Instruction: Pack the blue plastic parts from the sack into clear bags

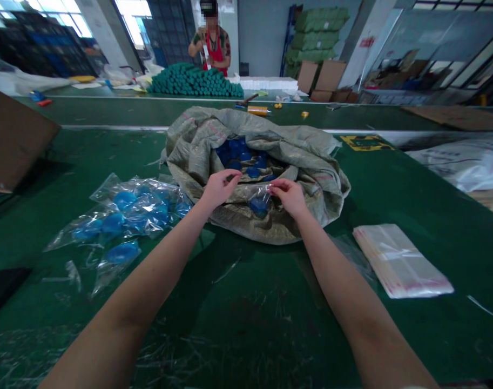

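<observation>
Clear, shiny plastic pouch (263,192), one round blue piece (258,205) low inside, hangs over the rumpled sack's (246,226) near side; right hand (290,195) pinches its edge, left hand's (222,189) grip unclear. Beyond, loose blue pieces (253,172) crowd the opening.

Folds of the sack (311,154) hide how deep the blue pieces (245,156) inside it lie. Over its front, I can't make out whether my left grip (221,187) touches the clear bag (257,201). Left of the sack, the view's edge cuts off brown cardboard (17,135) and a black object (5,286); right of it, print on a white bag (468,162) is blurred.
</observation>
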`<state>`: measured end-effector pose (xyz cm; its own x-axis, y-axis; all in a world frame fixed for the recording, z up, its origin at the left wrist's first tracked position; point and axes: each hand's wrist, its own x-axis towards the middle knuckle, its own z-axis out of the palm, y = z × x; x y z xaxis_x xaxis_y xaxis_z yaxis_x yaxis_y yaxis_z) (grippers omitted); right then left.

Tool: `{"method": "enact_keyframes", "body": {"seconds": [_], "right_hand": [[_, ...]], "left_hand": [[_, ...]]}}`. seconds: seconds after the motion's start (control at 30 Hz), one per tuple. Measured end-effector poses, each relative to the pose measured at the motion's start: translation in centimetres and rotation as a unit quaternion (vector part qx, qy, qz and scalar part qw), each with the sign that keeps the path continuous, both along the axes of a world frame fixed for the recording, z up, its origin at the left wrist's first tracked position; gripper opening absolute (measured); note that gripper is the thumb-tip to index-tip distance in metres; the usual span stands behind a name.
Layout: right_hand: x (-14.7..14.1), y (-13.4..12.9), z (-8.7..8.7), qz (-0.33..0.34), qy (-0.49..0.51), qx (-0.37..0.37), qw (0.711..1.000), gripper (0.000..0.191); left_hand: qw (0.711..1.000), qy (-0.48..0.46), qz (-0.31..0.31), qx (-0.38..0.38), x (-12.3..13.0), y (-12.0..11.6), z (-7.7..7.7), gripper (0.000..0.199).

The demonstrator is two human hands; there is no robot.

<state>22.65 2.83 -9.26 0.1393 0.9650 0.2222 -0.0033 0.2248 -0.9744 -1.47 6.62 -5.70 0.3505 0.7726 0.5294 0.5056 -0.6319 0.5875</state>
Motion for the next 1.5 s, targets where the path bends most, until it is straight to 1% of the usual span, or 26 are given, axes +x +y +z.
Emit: {"method": "enact_keyframes", "body": {"seconds": [0.07, 0.1, 0.2, 0.27, 0.37, 0.47, 0.57, 0.63, 0.73, 0.87, 0.93, 1.03, 1.17, 1.27, 1.33, 1.37, 1.43, 1.5], "right_hand": [[0.0, 0.0, 0.1, -0.003, -0.02, 0.01, 1.0, 0.018], [-0.1, 0.0, 0.2, -0.006, -0.035, 0.015, 0.999, 0.017], [-0.1, -0.1, 0.5, -0.017, -0.084, 0.039, 0.996, 0.017], [-0.1, -0.3, 0.8, -0.015, -0.106, 0.053, 0.993, 0.017], [-0.3, -0.8, 1.2, -0.009, -0.133, 0.061, 0.989, 0.02], [-0.3, -1.0, 1.5, -0.022, -0.168, 0.064, 0.983, 0.02], [0.1, -0.8, 1.4, -0.038, -0.174, 0.066, 0.982, 0.015], [0.4, -0.6, 1.2, -0.041, -0.163, 0.062, 0.984, 0.014], [0.5, -0.3, 0.9, -0.035, -0.152, 0.055, 0.986, 0.014], [0.4, -0.1, 0.6, -0.028, -0.142, 0.048, 0.988, 0.015], [0.4, -0.1, 0.5, -0.027, -0.129, 0.034, 0.991, 0.017], [0.6, 0.0, 0.4, -0.023, -0.117, 0.017, 0.993, 0.019], [0.9, 0.0, 0.4, -0.019, -0.105, 0.015, 0.994, 0.019], [0.8, -0.2, 0.6, -0.02, -0.115, 0.02, 0.993, 0.017], [0.6, -0.4, 1.0, -0.019, -0.118, 0.022, 0.993, 0.018], [0.4, -0.6, 1.4, -0.015, -0.111, 0.021, 0.994, 0.02], [0.0, -1.0, 2.2, 0.0, -0.071, 0.019, 0.997, 0.025], [-0.3, -1.3, 3.1, 0.012, -0.016, 0.022, 1.0, 0.031]], "left_hand": [[0.994, 0.102, 0.005, 0.032, 1.4, -0.2, 1.3, 0.04], [0.986, 0.159, 0.007, 0.047, 2.3, -0.3, 2.0, 0.043], [0.951, 0.304, 0.003, 0.054, 4.9, -0.1, 3.9, 0.047], [0.93, 0.364, -0.014, 0.041, 6.3, 0.2, 4.9, 0.04], [0.916, 0.397, -0.05, 0.03, 7.3, 0.6, 5.7, 0.025], [0.919, 0.387, -0.072, 0.027, 6.9, 1.0, 5.5, 0.025], [0.934, 0.353, -0.062, 0.012, 5.4, 1.7, 4.6, 0.027], [0.946, 0.318, -0.059, -0.013, 4.2, 2.3, 3.9, 0.024], [0.963, 0.255, -0.076, -0.049, 2.9, 2.8, 3.0, 0.019], [0.976, 0.177, -0.1, -0.084, 2.0, 2.9, 2.0, 0.018], [0.979, 0.132, -0.11, -0.114, 1.8, 2.9, 1.4, 0.017], [0.978, 0.081, -0.108, -0.157, 1.5, 2.9, 0.8, 0.017], [0.974, 0.062, -0.118, -0.182, 1.2, 2.7, 0.4, 0.019], [0.976, 0.075, -0.11, -0.175, 1.3, 1.9, 0.9, 0.019], [0.98, 0.084, -0.086, -0.159, 1.4, 0.9, 1.8, 0.019], [0.983, 0.087, -0.072, -0.147, 1.3, 0.3, 2.4, 0.019], [0.989, 0.075, -0.035, -0.119, 0.4, -1.1, 4.2, 0.02], [0.994, 0.038, 0.024, -0.101, -1.6, -2.8, 6.5, 0.022]]}}
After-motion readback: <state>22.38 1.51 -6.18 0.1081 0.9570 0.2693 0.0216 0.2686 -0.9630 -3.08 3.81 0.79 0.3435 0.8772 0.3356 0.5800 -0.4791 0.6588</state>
